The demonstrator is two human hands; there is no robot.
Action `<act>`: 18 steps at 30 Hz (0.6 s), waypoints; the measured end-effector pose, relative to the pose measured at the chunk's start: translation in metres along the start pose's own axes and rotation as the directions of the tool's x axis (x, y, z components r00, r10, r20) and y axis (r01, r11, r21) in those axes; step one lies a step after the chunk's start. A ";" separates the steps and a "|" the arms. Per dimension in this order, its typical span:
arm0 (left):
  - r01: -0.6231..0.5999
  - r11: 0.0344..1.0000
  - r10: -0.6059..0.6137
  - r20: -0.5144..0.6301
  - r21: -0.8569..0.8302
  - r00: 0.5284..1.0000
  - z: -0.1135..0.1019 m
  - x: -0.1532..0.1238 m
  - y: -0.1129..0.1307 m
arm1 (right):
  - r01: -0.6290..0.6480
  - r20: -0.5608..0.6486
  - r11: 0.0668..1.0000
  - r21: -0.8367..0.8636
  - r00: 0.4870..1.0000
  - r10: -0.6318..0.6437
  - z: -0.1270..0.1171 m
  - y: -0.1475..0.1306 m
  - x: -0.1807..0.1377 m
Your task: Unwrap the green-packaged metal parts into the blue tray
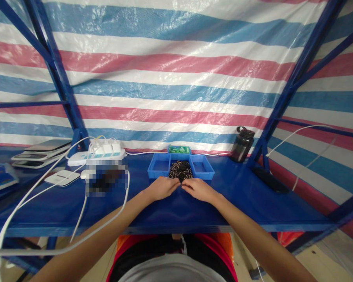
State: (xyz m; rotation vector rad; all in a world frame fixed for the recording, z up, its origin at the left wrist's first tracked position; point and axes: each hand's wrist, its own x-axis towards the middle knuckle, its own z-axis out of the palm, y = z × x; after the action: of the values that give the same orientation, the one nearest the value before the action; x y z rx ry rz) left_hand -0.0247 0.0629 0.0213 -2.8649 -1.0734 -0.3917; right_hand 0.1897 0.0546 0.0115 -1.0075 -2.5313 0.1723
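My left hand [163,188] and my right hand [199,189] meet just in front of a heap of small black and brassy pieces [180,170]. Fingers are pinched together on both hands, their tips almost touching each other. Whatever lies between the fingertips is too small to make out. The heap fills a middle blue bin, flanked by a left blue bin [159,165] and a right blue bin [202,167], in which I see no pieces. Behind them, a smaller blue bin holds green pieces [179,149].
A dark bottle [242,144] stands at the back right, near a black flat object [269,180]. On the left are a power strip [96,156] with plugs, stacked flat devices [43,152], a white square pad [62,178] and loose white cables [126,196]. Blue frame posts [60,84] rise behind.
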 end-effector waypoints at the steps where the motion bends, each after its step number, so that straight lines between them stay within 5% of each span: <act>1: -0.014 0.999 0.014 -0.013 -0.030 1.000 0.000 0.000 0.000 | 0.006 0.006 1.000 0.008 1.000 -0.007 0.000 0.000 0.000; 7: -0.123 0.987 0.113 -0.099 -0.102 0.989 0.002 0.001 -0.002 | -0.008 -0.005 0.994 0.111 1.000 0.009 -0.002 0.000 0.002; 18: -0.179 0.978 0.194 -0.153 0.106 0.969 0.003 0.000 0.001 | 0.023 -0.038 0.988 0.152 0.999 -0.018 0.003 0.007 0.001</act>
State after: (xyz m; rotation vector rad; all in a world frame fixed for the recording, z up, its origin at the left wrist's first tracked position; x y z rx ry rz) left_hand -0.0236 0.0628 0.0185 -2.7654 -0.7662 -0.5368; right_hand 0.1921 0.0607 0.0072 -0.9162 -2.4523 0.3335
